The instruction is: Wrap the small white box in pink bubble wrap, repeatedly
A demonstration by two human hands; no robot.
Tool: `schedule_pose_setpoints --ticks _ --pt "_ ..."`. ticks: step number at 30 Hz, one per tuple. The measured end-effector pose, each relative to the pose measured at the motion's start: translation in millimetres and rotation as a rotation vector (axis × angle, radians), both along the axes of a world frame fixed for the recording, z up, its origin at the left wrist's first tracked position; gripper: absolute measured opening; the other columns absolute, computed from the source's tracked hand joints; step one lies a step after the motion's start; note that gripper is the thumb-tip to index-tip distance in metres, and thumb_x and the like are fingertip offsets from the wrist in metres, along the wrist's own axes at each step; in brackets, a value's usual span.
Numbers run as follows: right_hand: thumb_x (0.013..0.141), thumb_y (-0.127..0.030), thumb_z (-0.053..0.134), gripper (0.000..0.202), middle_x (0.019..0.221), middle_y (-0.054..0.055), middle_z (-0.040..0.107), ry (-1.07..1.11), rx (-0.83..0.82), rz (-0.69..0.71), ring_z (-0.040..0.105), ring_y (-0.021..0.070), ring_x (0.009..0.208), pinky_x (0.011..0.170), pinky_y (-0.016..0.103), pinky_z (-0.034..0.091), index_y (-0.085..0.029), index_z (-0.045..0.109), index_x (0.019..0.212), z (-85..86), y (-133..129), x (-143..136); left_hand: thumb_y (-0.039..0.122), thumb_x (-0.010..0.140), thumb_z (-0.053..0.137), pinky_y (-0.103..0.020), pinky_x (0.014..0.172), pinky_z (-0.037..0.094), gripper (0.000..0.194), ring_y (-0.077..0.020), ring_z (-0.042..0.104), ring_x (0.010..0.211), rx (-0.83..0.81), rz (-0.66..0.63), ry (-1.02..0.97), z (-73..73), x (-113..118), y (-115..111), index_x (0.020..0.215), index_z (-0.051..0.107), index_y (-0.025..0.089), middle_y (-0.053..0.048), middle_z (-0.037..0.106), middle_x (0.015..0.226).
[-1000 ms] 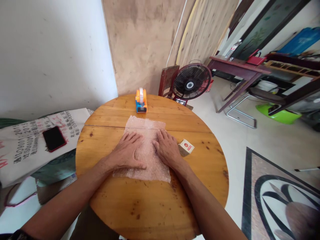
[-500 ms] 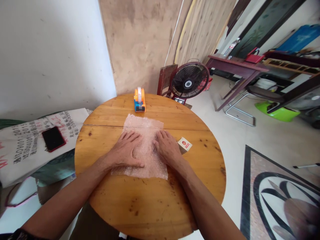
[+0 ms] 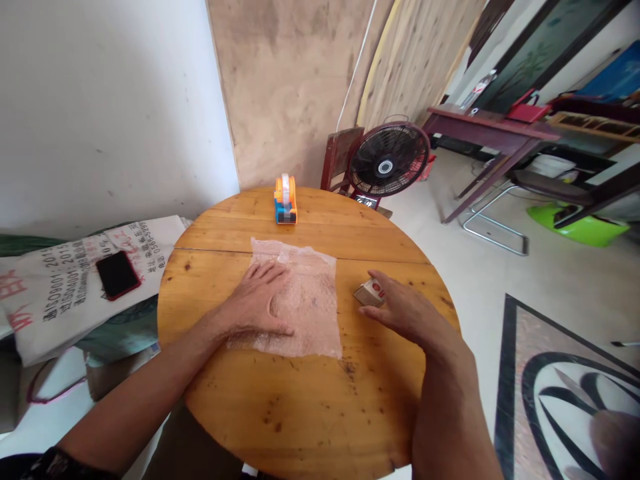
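On the round wooden table (image 3: 295,393) lies a sheet of clear bubble wrap (image 3: 310,300), roughly square and slightly wrinkled. My left hand (image 3: 260,300) rests flat on its left half, fingers spread and thumb pointing right. To the right of the sheet, my right hand (image 3: 400,303) has its thumb in front of a small box (image 3: 369,293) and its fingers behind it. White with a red print on top, the box is partly covered by that hand. An orange and blue tape dispenser (image 3: 286,200) stands beyond the sheet.
Left of the table, a phone (image 3: 119,275) lies on a printed white sack (image 3: 65,280). A black fan (image 3: 387,163) and a wooden chair (image 3: 340,157) stand behind the table. A dark red desk (image 3: 480,127) is farther right.
My right hand has left the bubble wrap and moved right to the small box, which now sits slightly turned and closer to the sheet. My left hand stays on the sheet.
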State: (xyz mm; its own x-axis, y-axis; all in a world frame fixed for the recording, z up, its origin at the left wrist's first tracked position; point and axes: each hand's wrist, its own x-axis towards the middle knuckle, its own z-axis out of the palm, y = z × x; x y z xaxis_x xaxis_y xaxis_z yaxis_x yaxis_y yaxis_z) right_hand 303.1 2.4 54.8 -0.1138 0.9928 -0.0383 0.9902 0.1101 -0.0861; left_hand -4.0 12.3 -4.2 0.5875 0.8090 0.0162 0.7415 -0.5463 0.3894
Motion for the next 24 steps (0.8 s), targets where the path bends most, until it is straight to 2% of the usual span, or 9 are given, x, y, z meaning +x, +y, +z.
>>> schedule_pose_setpoints --ticks 2,5,8,10,13,15,18,21,24 --pt "0.081 -0.033 0.060 0.054 0.104 0.015 0.074 -0.044 -0.044 -0.102 0.069 0.0337 0.092 0.073 0.041 0.050 -0.016 0.057 0.132 3.4 1 2 0.075 0.063 0.069 -0.055 0.121 0.009 0.117 -0.0392 0.019 0.150 -0.007 0.015 0.009 1.0 1 0 0.155 0.026 0.016 -0.019 0.029 0.160" --pt "0.082 -0.037 0.061 0.055 0.098 0.014 0.074 0.107 0.118 -0.136 0.069 0.0310 0.086 0.073 0.040 0.051 -0.016 0.057 0.133 17.1 -6 -3 0.075 0.061 0.070 -0.055 0.121 0.009 0.123 -0.0397 0.019 0.150 -0.019 0.033 0.017 2.9 2 -1 0.156 0.020 0.015 -0.021 0.029 0.160" --pt "0.081 -0.047 0.065 0.063 0.108 0.010 0.073 0.481 0.209 0.126 0.068 0.0267 0.091 0.082 0.040 0.053 -0.021 0.053 0.137 36.7 -25 -19 0.075 0.059 0.071 -0.055 0.121 0.010 0.126 -0.0407 0.015 0.151 -0.023 0.030 0.009 3.3 3 -1 0.156 0.019 0.015 -0.020 0.027 0.161" --pt "0.082 -0.045 0.066 0.055 0.113 0.008 0.072 0.607 0.096 0.350 0.068 0.0244 0.096 0.086 0.038 0.053 -0.025 0.058 0.132 46.8 -38 -39 0.073 0.063 0.069 -0.055 0.121 0.010 0.121 -0.0403 0.016 0.151 -0.010 0.033 -0.001 2.8 3 -1 0.156 0.020 0.014 -0.019 0.027 0.161" --pt "0.081 -0.028 0.065 0.053 0.119 0.006 0.070 0.594 -0.120 0.653 0.067 0.0224 0.105 0.093 0.035 0.051 -0.025 0.058 0.133 50.8 -45 -73 0.063 0.075 0.063 -0.052 0.122 0.011 0.106 -0.0367 0.020 0.150 0.008 0.036 -0.023 2.1 3 -2 0.156 0.019 0.012 -0.019 0.029 0.161" --pt "0.078 -0.020 0.064 0.052 0.117 0.007 0.071 0.542 -0.195 0.731 0.066 0.0230 0.105 0.093 0.036 0.051 -0.022 0.061 0.130 45.4 -35 -90 0.060 0.078 0.061 -0.051 0.122 0.012 0.102 -0.0350 0.022 0.150 0.007 0.039 -0.035 1.8 3 -2 0.156 0.017 0.013 -0.019 0.030 0.160" --pt "0.074 -0.013 0.063 0.054 0.108 0.007 0.073 0.510 -0.205 0.685 0.068 0.0218 0.089 0.081 0.034 0.053 -0.020 0.063 0.127 28.1 -6 -99 0.068 0.067 0.069 -0.054 0.121 0.012 0.119 -0.0389 0.021 0.150 -0.015 0.045 -0.055 0.5 3 -1 0.156 0.015 0.012 -0.021 0.028 0.160" --pt "0.071 -0.009 0.062 0.064 0.128 0.008 0.067 0.520 -0.075 0.626 0.064 0.0263 0.110 0.095 0.041 0.049 -0.022 0.058 0.133 3.7 22 -97 0.077 0.054 0.073 -0.057 0.121 0.011 0.136 -0.0429 0.020 0.149 -0.028 0.048 -0.090 -1.6 2 0 0.157 0.014 0.010 -0.023 0.026 0.160" --pt "0.072 -0.010 0.065 0.072 0.143 0.009 0.057 0.574 -0.057 0.626 0.056 0.0278 0.126 0.104 0.044 0.043 -0.025 0.049 0.141 -20.0 33 -95 0.077 0.053 0.074 -0.056 0.121 0.013 0.134 -0.0432 0.020 0.148 -0.035 0.054 -0.125 -2.4 1 2 0.155 0.019 0.010 -0.024 0.028 0.160"
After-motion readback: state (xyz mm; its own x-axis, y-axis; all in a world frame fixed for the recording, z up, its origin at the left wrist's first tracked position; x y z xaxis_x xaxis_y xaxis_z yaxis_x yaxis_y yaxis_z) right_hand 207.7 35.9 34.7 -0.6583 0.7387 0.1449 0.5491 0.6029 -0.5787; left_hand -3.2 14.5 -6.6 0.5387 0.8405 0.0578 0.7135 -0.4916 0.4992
